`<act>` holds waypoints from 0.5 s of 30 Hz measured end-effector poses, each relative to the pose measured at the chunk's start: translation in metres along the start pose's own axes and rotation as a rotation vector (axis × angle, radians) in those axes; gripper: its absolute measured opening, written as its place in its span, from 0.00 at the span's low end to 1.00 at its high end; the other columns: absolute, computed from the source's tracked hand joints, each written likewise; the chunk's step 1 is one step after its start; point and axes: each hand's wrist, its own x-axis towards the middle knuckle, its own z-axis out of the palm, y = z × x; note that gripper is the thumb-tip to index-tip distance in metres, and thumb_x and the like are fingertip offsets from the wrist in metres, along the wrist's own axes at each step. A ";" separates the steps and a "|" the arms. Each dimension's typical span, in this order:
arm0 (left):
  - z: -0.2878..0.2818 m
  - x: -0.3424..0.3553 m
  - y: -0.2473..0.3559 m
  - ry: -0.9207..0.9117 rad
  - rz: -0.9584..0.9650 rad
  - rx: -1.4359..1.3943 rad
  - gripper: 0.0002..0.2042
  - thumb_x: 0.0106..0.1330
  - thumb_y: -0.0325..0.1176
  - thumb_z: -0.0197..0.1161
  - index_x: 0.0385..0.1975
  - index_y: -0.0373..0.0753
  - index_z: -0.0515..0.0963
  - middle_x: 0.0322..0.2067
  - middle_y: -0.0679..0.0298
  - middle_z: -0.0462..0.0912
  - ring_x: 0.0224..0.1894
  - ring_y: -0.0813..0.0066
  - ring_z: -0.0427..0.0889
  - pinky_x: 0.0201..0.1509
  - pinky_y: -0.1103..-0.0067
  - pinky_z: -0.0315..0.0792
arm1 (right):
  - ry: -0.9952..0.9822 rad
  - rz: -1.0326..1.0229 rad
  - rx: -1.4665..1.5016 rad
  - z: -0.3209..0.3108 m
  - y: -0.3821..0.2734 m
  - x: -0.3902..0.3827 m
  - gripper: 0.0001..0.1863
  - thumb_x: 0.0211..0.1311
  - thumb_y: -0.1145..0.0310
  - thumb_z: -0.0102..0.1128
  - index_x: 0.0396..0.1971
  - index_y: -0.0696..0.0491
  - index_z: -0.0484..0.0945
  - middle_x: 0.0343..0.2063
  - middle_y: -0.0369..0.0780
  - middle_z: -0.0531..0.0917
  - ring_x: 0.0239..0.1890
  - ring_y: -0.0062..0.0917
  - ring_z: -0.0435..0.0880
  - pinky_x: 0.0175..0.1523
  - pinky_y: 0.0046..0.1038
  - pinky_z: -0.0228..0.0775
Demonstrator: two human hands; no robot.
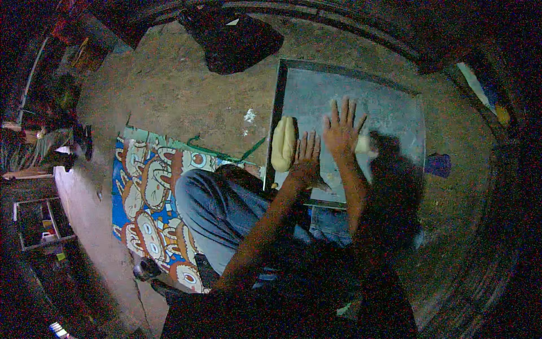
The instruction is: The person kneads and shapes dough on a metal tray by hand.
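Note:
A shallow grey tray (389, 107) with a dark raised rim lies on the floor in front of my crossed legs. My left hand (306, 164) is palm down over its near left part, fingers stretched out. Right beside it, along the tray's left side, rests a long pale piece of what looks like dough (284, 144) with a lengthwise crease. Farther right and forward, my right hand (342, 135) is palm down with fingers spread. A small pale lump (364, 144) shows at its right edge. Whatever lies under the palms is hidden.
A black plastic bag (243, 39) lies on the floor beyond the tray. Left of my legs spreads a colourful cartoon-printed mat (152, 203). A purple object (438, 165) sits right of the tray. At the far left, part of another person (39, 150) shows.

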 end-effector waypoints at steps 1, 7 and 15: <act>-0.003 0.006 0.008 -0.095 -0.034 0.055 0.75 0.19 0.65 0.73 0.65 0.28 0.33 0.68 0.46 0.32 0.70 0.46 0.31 0.71 0.58 0.31 | -0.028 0.039 -0.055 0.006 0.008 0.014 0.28 0.66 0.53 0.41 0.63 0.50 0.61 0.67 0.45 0.51 0.70 0.40 0.46 0.66 0.59 0.31; -0.023 0.003 0.010 -0.172 -0.099 0.028 0.77 0.17 0.66 0.74 0.66 0.31 0.31 0.68 0.49 0.29 0.70 0.48 0.28 0.72 0.59 0.28 | 0.017 0.044 -0.080 0.030 0.020 0.078 0.26 0.66 0.53 0.41 0.58 0.52 0.66 0.66 0.43 0.56 0.69 0.38 0.49 0.65 0.60 0.33; -0.028 0.007 0.020 -0.213 -0.099 0.076 0.77 0.18 0.67 0.73 0.66 0.31 0.31 0.69 0.50 0.29 0.71 0.51 0.27 0.72 0.60 0.27 | -0.027 0.193 -0.047 -0.013 0.032 -0.006 0.25 0.65 0.53 0.43 0.53 0.57 0.71 0.63 0.47 0.61 0.68 0.41 0.53 0.65 0.60 0.35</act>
